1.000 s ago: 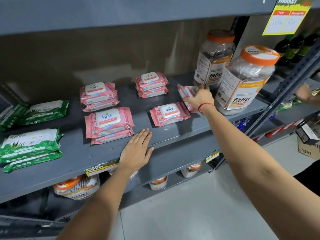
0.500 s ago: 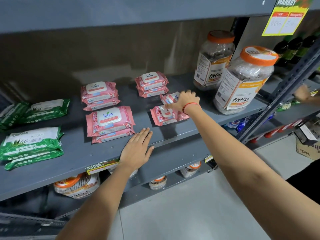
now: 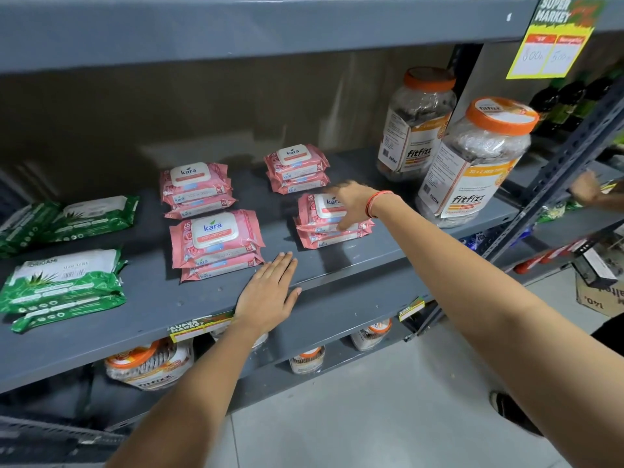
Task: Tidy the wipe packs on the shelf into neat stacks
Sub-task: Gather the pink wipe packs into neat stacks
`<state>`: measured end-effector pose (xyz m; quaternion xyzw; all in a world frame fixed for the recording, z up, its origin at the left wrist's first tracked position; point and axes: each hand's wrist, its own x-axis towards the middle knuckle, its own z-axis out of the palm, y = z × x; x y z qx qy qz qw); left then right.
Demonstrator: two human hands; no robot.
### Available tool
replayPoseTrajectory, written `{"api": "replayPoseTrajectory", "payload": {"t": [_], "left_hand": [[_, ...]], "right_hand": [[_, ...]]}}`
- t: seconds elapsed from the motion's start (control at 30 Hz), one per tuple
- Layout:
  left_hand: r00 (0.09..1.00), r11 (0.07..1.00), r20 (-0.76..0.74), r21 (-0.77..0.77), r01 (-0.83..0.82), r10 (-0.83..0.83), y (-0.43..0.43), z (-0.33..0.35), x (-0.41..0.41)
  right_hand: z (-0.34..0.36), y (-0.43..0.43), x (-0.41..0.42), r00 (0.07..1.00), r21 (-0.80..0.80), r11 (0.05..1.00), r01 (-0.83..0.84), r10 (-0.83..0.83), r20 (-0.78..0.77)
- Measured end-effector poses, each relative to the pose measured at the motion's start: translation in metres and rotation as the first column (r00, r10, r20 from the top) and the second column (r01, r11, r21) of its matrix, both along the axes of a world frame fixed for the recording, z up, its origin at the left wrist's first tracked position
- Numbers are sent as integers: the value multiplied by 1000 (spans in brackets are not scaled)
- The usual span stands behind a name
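Pink Kara wipe packs lie in stacks on the grey shelf (image 3: 388, 255): a back-left stack (image 3: 196, 189), a front-left stack (image 3: 216, 243), a back-right stack (image 3: 295, 167) and a front-right stack (image 3: 320, 228). My right hand (image 3: 351, 204), blurred, hovers with spread fingers over the top pack of the front-right stack, covering part of it. It holds nothing. My left hand (image 3: 270, 292) rests flat, fingers together, on the shelf's front edge beside the front-left stack.
Green wipe packs (image 3: 64, 285) lie at the shelf's left end. Two tall orange-lidded jars (image 3: 472, 163) stand at the right, close to the front-right stack. Another person's hand (image 3: 586, 189) reaches into the neighbouring shelf. More jars sit on the shelf below.
My right hand carried a pink pack from beside the jars onto the single front-right pack and let it go, making a stack. The left hand stayed put.
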<state>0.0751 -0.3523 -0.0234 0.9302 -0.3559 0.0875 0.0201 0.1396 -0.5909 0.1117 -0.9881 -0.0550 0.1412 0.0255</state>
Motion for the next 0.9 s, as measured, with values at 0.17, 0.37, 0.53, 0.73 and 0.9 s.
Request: {"api": "replayPoseTrajectory", "payload": {"t": [0.17,0.37,0.53,0.73,0.9], "left_hand": [[995,995,33,-38,94,-93,0,4,-2],[1000,917,-5,-399,-9,7,-43,36,1],[955,872,-211,-403,-278,207,-63,54,28],[951,925,-236,-274,-264,202,-78,48,37],[955,935,-149,-215,-283,255,-85,44,35]], "right_hand": [[-1,0,-1,997,-33,996,-81,82,17],[-26,-21,-28,961,184,983,10,-60,269],[-58,-35,-53,949,269,962,52,-132,285],[-72,-35,-52,916,332,941,70,-193,353],[-76,-35,-49,879,272,960,62,-181,441]]}}
